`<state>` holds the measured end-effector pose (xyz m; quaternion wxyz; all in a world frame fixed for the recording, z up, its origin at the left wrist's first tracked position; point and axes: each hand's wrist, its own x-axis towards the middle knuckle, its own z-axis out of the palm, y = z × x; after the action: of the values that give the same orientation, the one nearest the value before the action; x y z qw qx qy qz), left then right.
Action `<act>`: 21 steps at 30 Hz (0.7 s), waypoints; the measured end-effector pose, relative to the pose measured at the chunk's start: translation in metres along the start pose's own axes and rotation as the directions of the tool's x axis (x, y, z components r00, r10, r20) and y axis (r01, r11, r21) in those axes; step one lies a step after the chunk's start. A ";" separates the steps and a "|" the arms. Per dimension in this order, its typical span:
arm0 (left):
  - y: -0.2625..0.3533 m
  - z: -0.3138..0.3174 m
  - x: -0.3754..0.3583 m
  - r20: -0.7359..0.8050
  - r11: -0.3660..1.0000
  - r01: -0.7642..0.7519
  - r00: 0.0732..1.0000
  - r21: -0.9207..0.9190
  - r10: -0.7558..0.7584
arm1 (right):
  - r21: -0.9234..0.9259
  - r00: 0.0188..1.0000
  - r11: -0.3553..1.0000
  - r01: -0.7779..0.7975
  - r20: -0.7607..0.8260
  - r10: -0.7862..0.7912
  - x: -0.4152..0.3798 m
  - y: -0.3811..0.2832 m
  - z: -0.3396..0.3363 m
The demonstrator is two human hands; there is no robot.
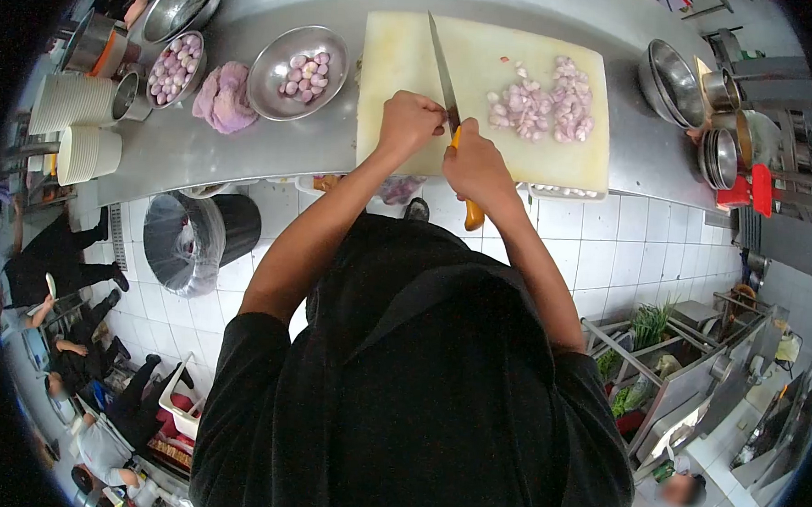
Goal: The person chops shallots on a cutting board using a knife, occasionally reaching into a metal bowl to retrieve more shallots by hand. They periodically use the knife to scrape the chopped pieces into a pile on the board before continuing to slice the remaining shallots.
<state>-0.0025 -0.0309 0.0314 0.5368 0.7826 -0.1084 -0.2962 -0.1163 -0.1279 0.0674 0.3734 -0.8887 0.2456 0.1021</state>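
My right hand (480,166) is wrapped round the yellow handle of a kitchen knife (445,67), whose long blade points away across the cutting board (394,46). Close to the blade's left side, my left hand (411,125) is closed with its fingers pinched together. Whatever those fingers hold, if anything, is hidden. Two heaps of cut shallots (572,99) lie on the board to the right of the knife. Left of the board stands a steel bowl (266,90) with several whole peeled shallots (305,76) in it.
Beside the bowl lies a pinkish bundle (224,99), then a colander (190,91) of more shallots. Steel bowls (669,84) stand at the right end, stacked white dishes (90,154) at the left. A lined bin (182,242) is on the floor. Other people are at the left.
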 end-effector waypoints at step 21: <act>-0.017 -0.046 -0.036 -0.160 0.978 -0.204 0.965 0.041 0.208 | 0.089 1.000 0.996 0.015 -0.025 -0.013 -0.007 -0.005 0.003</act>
<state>-0.0070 0.0292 0.0401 0.5619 0.7953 -0.1484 -0.1726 -0.1193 -0.1202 0.0712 0.4103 -0.8740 0.2483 0.0776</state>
